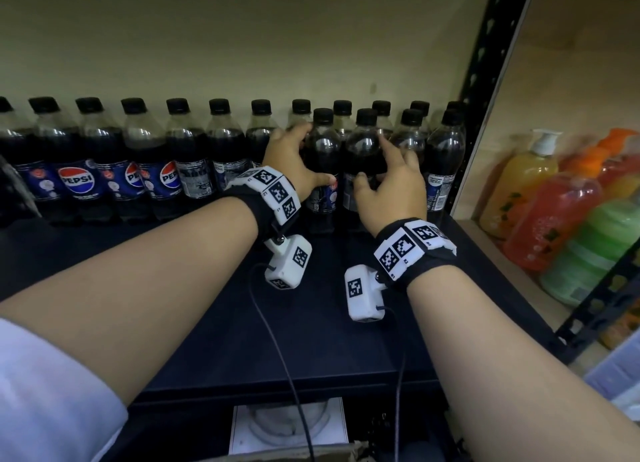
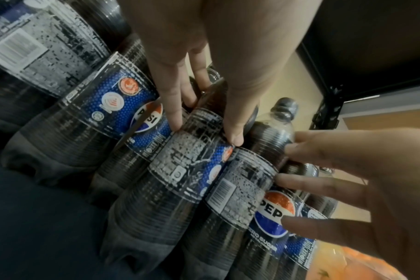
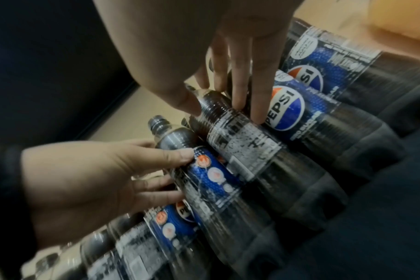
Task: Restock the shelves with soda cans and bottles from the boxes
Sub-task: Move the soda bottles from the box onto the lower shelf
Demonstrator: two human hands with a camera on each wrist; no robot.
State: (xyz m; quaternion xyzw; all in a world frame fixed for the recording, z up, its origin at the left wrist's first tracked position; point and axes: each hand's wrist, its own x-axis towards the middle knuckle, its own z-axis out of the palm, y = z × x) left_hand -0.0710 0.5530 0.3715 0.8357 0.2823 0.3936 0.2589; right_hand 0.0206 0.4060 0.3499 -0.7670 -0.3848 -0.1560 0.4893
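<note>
A row of black-capped Pepsi bottles [image 1: 138, 156] stands along the back of a dark shelf [image 1: 207, 305]. A shorter front row stands at the right end. My left hand [image 1: 308, 156] holds the leftmost front bottle [image 1: 323, 150], fingers on its left side and thumb on the label. In the left wrist view the left hand [image 2: 204, 128] straddles that bottle [image 2: 180, 180]. My right hand [image 1: 374, 160] grips the neighbouring bottle [image 1: 367, 143], index finger raised. The right wrist view shows the right hand [image 3: 223, 111] with thumb and fingers either side of this bottle [image 3: 240, 147]. Both bottles stand upright on the shelf.
A black perforated upright [image 1: 485, 63] bounds the shelf on the right. Beyond it stand orange, red and green pump bottles [image 1: 554, 212]. The shelf's front half is bare dark board. Below its front edge sits a white box [image 1: 287, 427].
</note>
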